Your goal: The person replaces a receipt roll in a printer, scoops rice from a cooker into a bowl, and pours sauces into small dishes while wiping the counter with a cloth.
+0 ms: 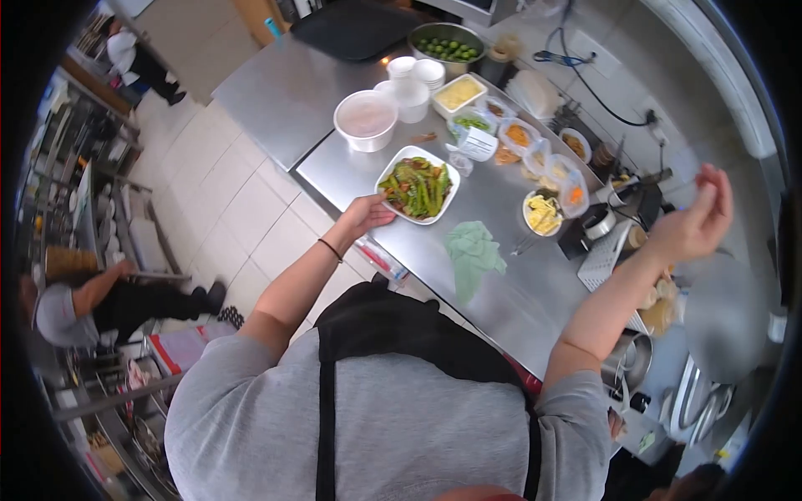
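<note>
We should hold bowl [454, 177] level: left fingers [381, 220] touch it near desk [525, 307] edge, clamp unclear; right fingers [718, 196] loosely apart, empty.

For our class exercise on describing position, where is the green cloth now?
In the head view, the green cloth lies on the steel counter, just right of centre, below and to the right of the dish of greens.
</note>
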`<state>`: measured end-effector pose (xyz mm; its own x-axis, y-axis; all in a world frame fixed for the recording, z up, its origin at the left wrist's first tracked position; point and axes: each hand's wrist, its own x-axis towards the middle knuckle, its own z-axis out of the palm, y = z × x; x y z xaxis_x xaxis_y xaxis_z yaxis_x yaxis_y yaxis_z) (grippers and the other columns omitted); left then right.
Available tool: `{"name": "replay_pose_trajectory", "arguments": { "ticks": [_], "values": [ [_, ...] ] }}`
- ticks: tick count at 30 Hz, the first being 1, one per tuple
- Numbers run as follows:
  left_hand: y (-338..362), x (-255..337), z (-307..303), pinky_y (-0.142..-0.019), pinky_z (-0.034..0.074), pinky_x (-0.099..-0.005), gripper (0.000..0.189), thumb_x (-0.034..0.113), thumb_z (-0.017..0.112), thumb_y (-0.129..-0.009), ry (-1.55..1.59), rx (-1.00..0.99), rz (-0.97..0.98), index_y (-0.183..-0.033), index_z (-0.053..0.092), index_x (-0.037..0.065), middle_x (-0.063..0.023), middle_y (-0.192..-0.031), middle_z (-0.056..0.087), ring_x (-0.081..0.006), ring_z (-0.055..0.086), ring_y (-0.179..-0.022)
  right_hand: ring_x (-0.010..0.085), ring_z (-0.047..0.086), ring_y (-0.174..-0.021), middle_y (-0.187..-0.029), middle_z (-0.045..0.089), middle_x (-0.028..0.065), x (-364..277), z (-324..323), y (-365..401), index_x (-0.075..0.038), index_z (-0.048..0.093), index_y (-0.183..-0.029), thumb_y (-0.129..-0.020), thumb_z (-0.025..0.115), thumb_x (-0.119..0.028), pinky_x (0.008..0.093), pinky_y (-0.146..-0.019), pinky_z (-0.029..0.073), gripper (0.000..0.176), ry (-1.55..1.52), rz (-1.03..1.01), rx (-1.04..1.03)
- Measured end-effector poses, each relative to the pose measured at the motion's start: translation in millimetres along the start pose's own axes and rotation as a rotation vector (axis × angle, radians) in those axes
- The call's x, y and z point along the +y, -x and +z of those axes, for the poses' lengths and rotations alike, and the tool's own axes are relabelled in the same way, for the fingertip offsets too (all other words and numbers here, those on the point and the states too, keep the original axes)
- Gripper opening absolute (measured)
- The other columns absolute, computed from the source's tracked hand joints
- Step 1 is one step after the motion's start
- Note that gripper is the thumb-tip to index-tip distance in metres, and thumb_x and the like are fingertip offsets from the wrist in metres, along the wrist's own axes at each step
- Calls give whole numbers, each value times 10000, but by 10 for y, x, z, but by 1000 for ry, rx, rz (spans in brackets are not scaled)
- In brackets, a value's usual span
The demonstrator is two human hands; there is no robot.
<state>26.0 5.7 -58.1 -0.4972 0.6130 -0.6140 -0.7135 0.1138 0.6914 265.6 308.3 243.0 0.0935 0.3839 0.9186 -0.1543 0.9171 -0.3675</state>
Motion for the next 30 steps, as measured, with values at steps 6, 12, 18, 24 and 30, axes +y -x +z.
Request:
{"name": "replay_pose_trajectory", "arguments": {
  "ticks": [6, 12, 18, 24, 30],
  "values": [
    [538, -208, -370, -737, 495, -280, 117, 76, 566, -804, -84, 62, 137, -908, 562, 23, -109, -924, 627, -179, 613, -842, 159, 566, -846, -959, 575, 121, -362, 717, 1605, 46, 504, -1062, -860, 480, 3, 279, -786, 460, 207, -437, 481, -464],
    [1178, -497, -1674, -738, 486, -305, 57, 94, 526, -824, -50, 324, 160, -845, 557, 51, -108, -911, 631, -162, 586, -848, 137, 560, -750, -878, 604, 94, -1397, 1067, 2809, 20, 582, -936, -832, 518, -10, 253, -690, 441, 126, -561, 725, -989],
    [1695, -479, -3261, -663, 465, -303, 324, 391, 529, -843, 54, 580, 153, -875, 572, 72, -53, -833, 626, -128, 558, -763, 261, 601, -772, -894, 611, 138, -2257, 1719, 3965, -16, 593, -948, -794, 556, -37, 307, -681, 466, 160, -493, 437, -1410],
    [1862, -273, -4240, -695, 466, -285, 94, 118, 658, -755, -80, 568, 136, -743, 571, 83, -30, -913, 622, -115, 558, -813, 267, 601, -781, -887, 607, 136, -2386, 2445, 4376, -30, 592, -961, -803, 558, -94, 321, -686, 469, 174, -252, 612, -1370],
    [1573, 207, -4755, -690, 462, -297, 186, 205, 509, -854, -30, 563, 200, -778, 596, 59, -60, -899, 625, -127, 560, -799, 260, 604, -777, -899, 614, 135, -2509, 3048, 5065, -25, 587, -978, -815, 555, -125, 315, -683, 469, 193, -235, 693, -1546]
  ]
}}
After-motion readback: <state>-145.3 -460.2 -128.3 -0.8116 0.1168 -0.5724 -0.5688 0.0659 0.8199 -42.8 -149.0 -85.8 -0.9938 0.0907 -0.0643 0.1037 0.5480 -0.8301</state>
